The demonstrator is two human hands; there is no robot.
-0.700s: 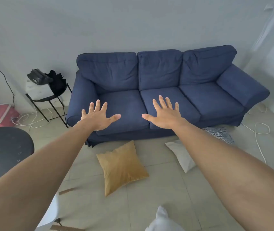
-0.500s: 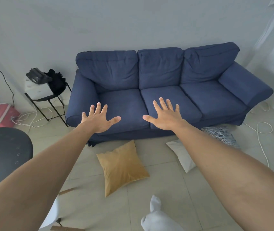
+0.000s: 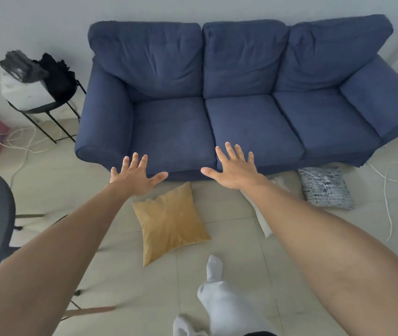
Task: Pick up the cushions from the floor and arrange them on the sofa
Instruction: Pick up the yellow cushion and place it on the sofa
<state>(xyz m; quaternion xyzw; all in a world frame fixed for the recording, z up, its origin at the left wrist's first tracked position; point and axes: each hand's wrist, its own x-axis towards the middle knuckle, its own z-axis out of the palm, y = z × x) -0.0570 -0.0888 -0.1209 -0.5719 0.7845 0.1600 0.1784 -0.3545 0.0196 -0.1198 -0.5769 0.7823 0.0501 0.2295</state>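
Cushions — mustard-yellow square velvet cushion [image 3: 170, 224], patterned one [image 3: 325, 187] — lie before your navy three-seat fabric sofa [image 3: 241, 98]; left hand [image 3: 136, 177] and right hand [image 3: 234, 170] are splayed, empty.

Both arms reach forward, left hand [image 3: 136, 177] and right hand [image 3: 235, 170] spread, palms down.

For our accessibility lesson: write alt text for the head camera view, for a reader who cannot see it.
Two bare arms reach forward, left hand and right hand open and empty, toward a blue sofa. On the tiled floor in front lie a yellow cushion, a patterned cushion and a white cushion partly hidden by the right arm.
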